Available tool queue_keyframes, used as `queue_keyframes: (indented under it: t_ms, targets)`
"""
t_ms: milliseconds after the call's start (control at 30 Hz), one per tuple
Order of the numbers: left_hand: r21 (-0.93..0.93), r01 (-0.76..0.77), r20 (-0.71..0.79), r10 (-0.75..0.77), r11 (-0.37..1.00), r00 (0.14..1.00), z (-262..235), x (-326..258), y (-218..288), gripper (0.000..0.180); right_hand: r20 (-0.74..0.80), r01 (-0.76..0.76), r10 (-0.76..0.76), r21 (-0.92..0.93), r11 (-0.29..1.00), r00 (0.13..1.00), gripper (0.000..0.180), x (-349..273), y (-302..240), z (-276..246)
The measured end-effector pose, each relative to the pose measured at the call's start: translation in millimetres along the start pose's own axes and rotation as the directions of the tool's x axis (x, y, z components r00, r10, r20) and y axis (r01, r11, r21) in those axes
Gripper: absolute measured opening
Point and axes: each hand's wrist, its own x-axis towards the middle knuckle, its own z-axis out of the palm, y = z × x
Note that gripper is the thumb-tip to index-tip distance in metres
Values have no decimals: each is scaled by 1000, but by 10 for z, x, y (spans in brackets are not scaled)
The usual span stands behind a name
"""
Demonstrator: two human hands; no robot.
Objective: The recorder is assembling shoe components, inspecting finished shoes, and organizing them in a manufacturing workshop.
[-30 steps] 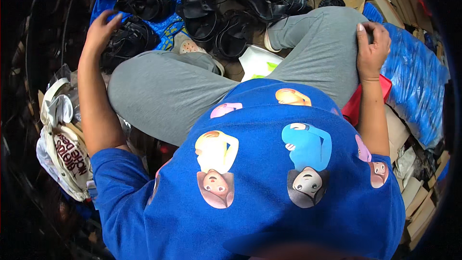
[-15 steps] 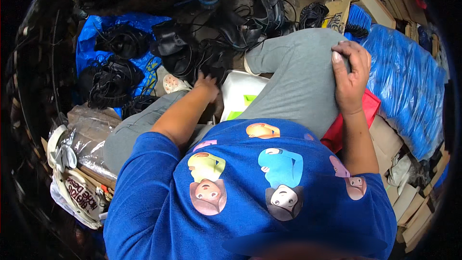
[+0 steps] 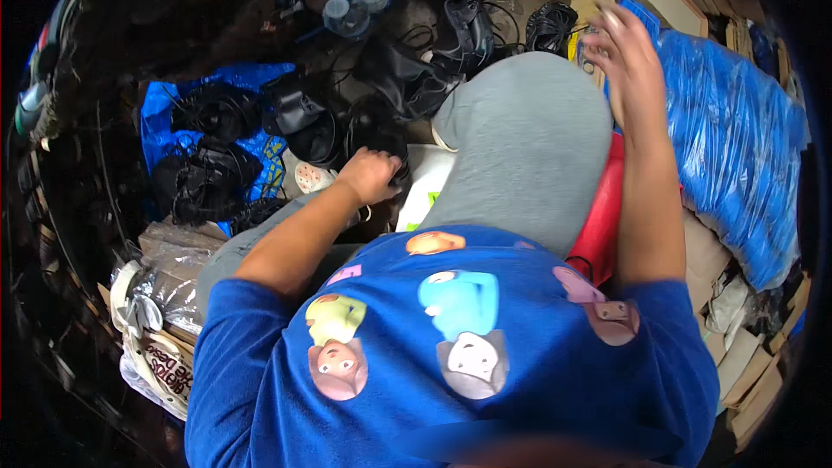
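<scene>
My left hand [image 3: 371, 175] is closed on the near end of a black shoe [image 3: 374, 126] that lies between my legs; its fingertips are partly hidden. Beside it, to the left, rests a black leather shoe [image 3: 299, 113]. Farther up, toward the middle, are a limp black leather piece [image 3: 407, 78] and an upright black boot [image 3: 465, 30] with loose laces. My right hand [image 3: 626, 56] is raised past my bent knee, fingers apart and holding nothing, near a bundle wrapped in blue plastic [image 3: 728, 139].
Several dark laced shoes [image 3: 206, 178] lie on a blue plastic sheet [image 3: 160, 126] at left. Plastic bottles [image 3: 347, 16] stand at the far side. A white bag [image 3: 425, 175] lies between my legs, a red bag [image 3: 602, 217] by my right thigh. Cardboard [image 3: 750, 381] is stacked at right.
My right hand has lifted off my knee and moved farther away, its fingers spreading. My left hand has closed on the black shoe. The view has shifted a little.
</scene>
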Motion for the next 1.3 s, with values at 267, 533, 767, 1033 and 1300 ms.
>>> queue_keyframes:
  t_ms: [267, 533, 767, 1033, 1300]
  targets:
    - [-683, 270, -93, -448, 679, 889, -328, -496, 298, 36, -92, -370, 426, -681, 632, 900, 101, 853, 1978, 629]
    - [-452, 264, -286, -419, 852, 862, -184, -685, 391, 28, -181, -434, 420, -626, 648, 889, 81, 678, 2058, 1075]
    - [-508, 335, -192, -484, 794, 854, 9, -688, 326, 22, 256, 33, 122, -529, 848, 959, 48, 593, 1394, 610]
    - [-670, 314, -312, -639, 673, 703, -85, -887, 185, 28, 166, 175, -93, -980, 96, 982, 19, 767, 1608, -348]
    - [-810, -566, -56, -938, -157, 341, -769, -1778, 332, 19, 132, 157, 107, -947, -279, 985, 49, 607, 1961, -643]
